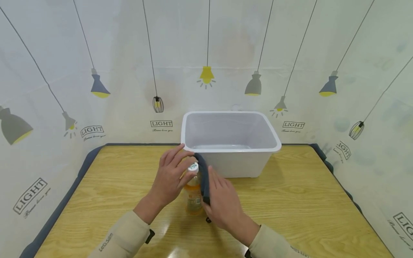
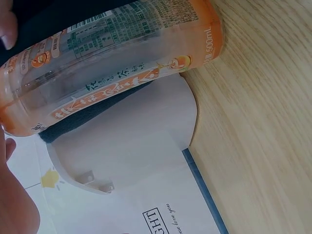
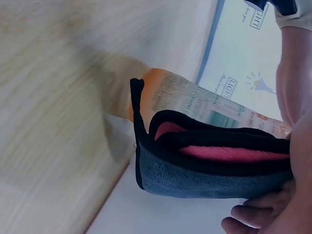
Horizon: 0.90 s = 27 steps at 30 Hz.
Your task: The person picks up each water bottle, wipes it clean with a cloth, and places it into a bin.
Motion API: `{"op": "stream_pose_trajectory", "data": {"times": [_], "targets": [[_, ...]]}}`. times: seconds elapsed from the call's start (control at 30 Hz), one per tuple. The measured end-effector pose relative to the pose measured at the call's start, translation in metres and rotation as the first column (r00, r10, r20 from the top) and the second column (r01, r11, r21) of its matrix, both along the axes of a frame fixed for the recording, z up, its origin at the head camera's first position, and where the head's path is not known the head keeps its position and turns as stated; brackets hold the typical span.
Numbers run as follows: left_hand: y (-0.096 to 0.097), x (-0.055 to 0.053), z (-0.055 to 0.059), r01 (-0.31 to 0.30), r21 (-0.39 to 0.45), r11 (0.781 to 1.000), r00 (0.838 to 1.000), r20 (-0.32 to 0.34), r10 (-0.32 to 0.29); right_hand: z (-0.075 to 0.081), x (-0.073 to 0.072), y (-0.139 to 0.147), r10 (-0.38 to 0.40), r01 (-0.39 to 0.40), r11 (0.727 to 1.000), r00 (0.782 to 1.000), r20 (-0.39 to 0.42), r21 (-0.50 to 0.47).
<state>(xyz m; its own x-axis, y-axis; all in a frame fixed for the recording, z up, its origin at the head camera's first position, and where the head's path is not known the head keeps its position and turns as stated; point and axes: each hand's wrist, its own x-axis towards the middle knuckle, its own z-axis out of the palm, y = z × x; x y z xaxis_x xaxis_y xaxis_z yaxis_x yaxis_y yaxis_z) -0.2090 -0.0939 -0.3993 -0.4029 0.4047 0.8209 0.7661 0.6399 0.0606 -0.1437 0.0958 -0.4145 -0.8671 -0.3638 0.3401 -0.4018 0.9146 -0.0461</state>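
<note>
An orange-labelled plastic drink bottle (image 1: 193, 200) with a white cap (image 1: 193, 166) stands upright on the table in the head view. My left hand (image 1: 171, 172) grips it near the top, thumb and fingers about the cap and neck. In my right hand (image 1: 224, 200) is a folded dark blue-grey cloth (image 1: 204, 179), held along the bottle's right side. The right wrist view shows the cloth's pink inner face, black edging and a small hanging loop (image 3: 137, 95). Printed text and a barcode show on the bottle's label (image 2: 114, 36) in the left wrist view. Whether the left fingers also touch the cloth, I cannot tell.
Just behind the hands, a white rectangular tub (image 1: 238, 163) sits at the back of the wood-grain table (image 1: 306, 200). A pale wall sheet (image 1: 129, 89) printed with lamps surrounds the table on the back and both sides.
</note>
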Motion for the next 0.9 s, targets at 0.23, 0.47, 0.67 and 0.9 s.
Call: {"op": "stream_pose_trajectory", "data": {"times": [0.23, 0.47, 0.67, 0.9], "targets": [[0.000, 0.000, -0.001, -0.004, -0.011, 1.000, 0.999, 0.032, 0.004, -0.031, 0.003, 0.000, -0.032, 0.000, 0.986, 0.981, 0.192, 0.168], [0.000, 0.000, -0.003, -0.009, -0.028, 1.000, 0.999, 0.042, 0.010, -0.069, 0.002, 0.006, -0.046, -0.056, 0.924, 0.966, 0.256, 0.378], [-0.001, 0.002, 0.001, -0.005, -0.040, 0.999, 0.999, 0.048, 0.007, -0.076, -0.003, 0.016, -0.006, -0.099, 0.915, 0.966, 0.259, 0.391], [-0.005, -0.001, 0.012, 0.053, -0.079, 0.995, 0.990, 0.134, -0.043, -0.058, -0.013, 0.030, 0.032, -0.019, 0.999, 0.937, 0.347, -0.039]]}}
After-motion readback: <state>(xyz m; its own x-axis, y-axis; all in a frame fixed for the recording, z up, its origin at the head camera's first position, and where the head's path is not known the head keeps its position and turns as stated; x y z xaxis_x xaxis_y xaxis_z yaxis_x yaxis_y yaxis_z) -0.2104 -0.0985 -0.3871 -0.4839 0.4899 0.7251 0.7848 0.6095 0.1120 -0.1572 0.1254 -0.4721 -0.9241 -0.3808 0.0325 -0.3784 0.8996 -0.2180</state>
